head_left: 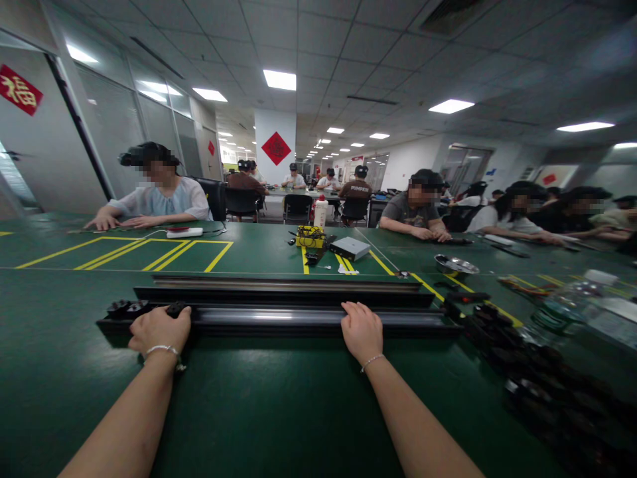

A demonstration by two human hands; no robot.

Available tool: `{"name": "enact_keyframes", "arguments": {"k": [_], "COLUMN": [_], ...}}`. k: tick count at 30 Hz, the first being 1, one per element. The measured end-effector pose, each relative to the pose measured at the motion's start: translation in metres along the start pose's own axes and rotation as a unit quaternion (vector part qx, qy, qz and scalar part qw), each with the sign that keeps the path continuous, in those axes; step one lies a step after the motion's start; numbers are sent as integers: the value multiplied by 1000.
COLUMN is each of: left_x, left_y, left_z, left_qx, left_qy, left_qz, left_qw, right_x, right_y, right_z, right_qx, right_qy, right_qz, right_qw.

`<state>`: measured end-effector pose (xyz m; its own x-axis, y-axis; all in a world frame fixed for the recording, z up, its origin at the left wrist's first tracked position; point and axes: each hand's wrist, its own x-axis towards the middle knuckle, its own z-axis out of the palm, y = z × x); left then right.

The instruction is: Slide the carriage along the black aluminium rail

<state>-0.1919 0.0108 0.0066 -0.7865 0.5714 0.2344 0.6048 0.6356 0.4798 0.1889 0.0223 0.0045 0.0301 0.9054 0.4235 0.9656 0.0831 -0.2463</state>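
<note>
A long black metal rail (279, 320) lies crosswise on the green table (279, 405) in front of me. My left hand (158, 329) is closed over the rail near its left end, next to small black fittings (124, 307). My right hand (362, 329) grips the rail's near edge at about its middle, fingers curled over the top. A second long black rail (279, 289) lies parallel just behind the first. Both wrists wear thin bracelets.
A pile of black parts (527, 358) lies at the right, with a clear plastic bottle (562, 307) and a metal bowl (455, 265). Farther back sit a yellow item (310, 236), a grey box (351, 247) and a white power strip (184, 232). Several people sit around the tables.
</note>
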Motion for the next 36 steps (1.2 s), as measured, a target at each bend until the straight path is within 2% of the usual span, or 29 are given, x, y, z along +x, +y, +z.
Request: {"name": "enact_keyframes", "arguments": {"k": [11,36], "left_x": [2,-2], "left_y": [-2,1], "left_z": [2,-1], "left_qx": [-5,15], "left_qy": [-2,4], "left_qz": [3,38], "left_qw": [1000,999], "right_x": [0,0], "right_y": [0,0], "right_z": [-2,0], "right_qx": [20,7], "right_qy": [-14,5], "right_qz": [9,0], "right_qw": [1000,1000]}}
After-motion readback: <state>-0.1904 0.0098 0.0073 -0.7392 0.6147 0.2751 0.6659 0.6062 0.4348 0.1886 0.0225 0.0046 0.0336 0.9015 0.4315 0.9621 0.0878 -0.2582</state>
